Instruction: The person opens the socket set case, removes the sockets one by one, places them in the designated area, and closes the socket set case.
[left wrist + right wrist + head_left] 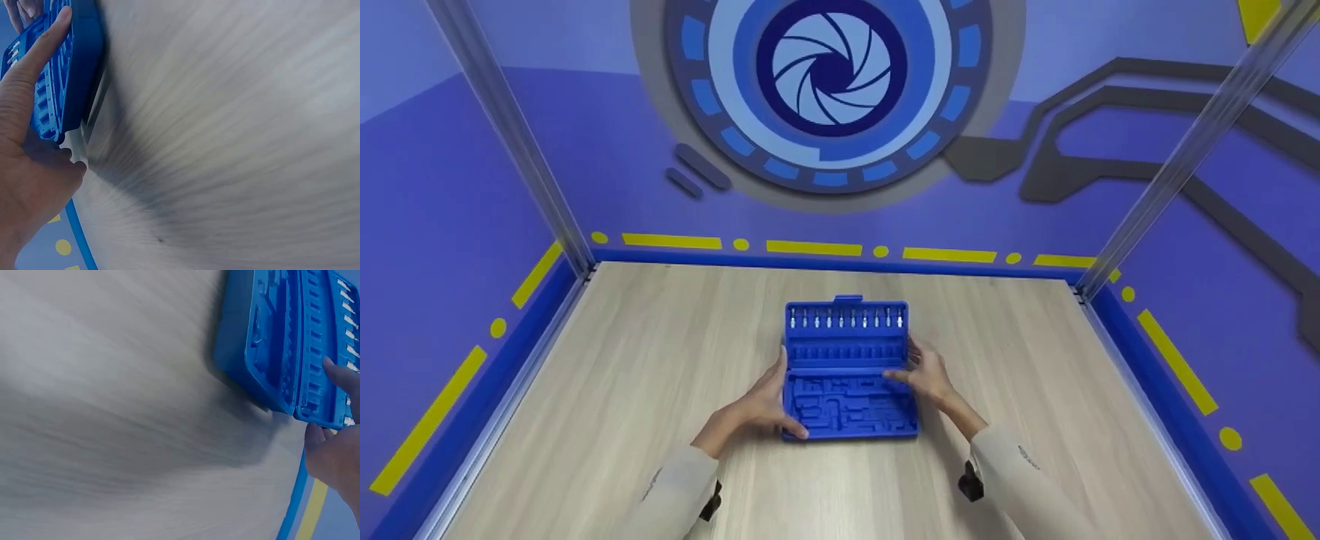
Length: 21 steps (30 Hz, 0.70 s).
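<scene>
An opened blue plastic tool case (pixel 851 370) with a raised lid is between the two hands over the table. A row of silver screwdriver bits (pixel 841 319) lines the upper part of its lid, and the moulded recesses in its base look bare. My left hand (pixel 761 399) grips the left side, its thumb lying over the base's rim in the left wrist view. On the right side, my right hand (pixel 930 375) holds the case near the hinge, thumb across the inner face and fingers partly hidden behind the lid.
The wood-grain table (pixel 660 322) spreads around the case. Blue-violet printed panels (pixel 607 150) enclose it at the back and both sides, with metal posts (pixel 529 157) at the rear corners.
</scene>
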### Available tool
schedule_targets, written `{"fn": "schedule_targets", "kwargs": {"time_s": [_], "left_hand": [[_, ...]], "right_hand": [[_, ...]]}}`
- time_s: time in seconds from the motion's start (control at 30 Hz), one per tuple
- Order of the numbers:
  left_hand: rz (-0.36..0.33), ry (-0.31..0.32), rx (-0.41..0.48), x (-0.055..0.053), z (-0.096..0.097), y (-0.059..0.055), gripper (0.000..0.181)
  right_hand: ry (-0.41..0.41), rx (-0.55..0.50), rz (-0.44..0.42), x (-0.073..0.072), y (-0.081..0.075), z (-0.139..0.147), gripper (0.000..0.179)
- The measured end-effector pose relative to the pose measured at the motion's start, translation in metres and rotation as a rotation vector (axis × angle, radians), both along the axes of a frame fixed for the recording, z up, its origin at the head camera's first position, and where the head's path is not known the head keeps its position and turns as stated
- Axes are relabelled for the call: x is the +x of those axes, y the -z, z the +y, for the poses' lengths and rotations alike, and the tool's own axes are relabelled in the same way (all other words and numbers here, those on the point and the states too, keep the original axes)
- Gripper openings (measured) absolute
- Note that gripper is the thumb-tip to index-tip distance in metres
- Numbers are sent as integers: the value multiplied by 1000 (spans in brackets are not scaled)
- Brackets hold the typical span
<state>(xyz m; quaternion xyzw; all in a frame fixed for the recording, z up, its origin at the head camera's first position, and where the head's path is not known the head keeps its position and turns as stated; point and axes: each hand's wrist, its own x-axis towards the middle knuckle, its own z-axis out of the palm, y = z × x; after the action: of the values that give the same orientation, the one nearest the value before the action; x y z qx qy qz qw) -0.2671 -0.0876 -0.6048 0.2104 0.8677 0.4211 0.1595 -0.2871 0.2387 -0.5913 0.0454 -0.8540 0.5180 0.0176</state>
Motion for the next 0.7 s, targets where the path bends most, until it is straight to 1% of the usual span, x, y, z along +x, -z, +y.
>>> {"fn": "schedule_targets", "kwargs": {"time_s": [0.1, 0.17, 0.23, 0.33, 0.43, 0.5, 0.6, 0.7], "left_hand": [[-12, -11, -28, 2, 0, 0, 160], [-6, -3, -42, 2, 0, 0, 160], [11, 16, -52, 3, 0, 0, 159], [32, 63, -66, 6, -1, 2, 157], [30, 90, -88, 10, -2, 2, 154], [15, 97, -114, 13, -3, 2, 151], [-10, 89, -156, 18, -5, -1, 148], [-23, 83, -200, 22, -6, -3, 147]], "right_hand": [[-81, 150, 15, 5, 0, 1, 106], [-125, 243, 46, 7, 0, 2, 107], [-151, 296, 70, 11, 0, 3, 104], [-170, 334, 97, 16, 3, 6, 97], [-181, 343, 76, 21, 5, 7, 93], [-190, 338, 47, 23, 6, 8, 92], [-200, 319, -5, 25, 6, 7, 91], [-209, 327, -41, 27, 6, 7, 89]]}}
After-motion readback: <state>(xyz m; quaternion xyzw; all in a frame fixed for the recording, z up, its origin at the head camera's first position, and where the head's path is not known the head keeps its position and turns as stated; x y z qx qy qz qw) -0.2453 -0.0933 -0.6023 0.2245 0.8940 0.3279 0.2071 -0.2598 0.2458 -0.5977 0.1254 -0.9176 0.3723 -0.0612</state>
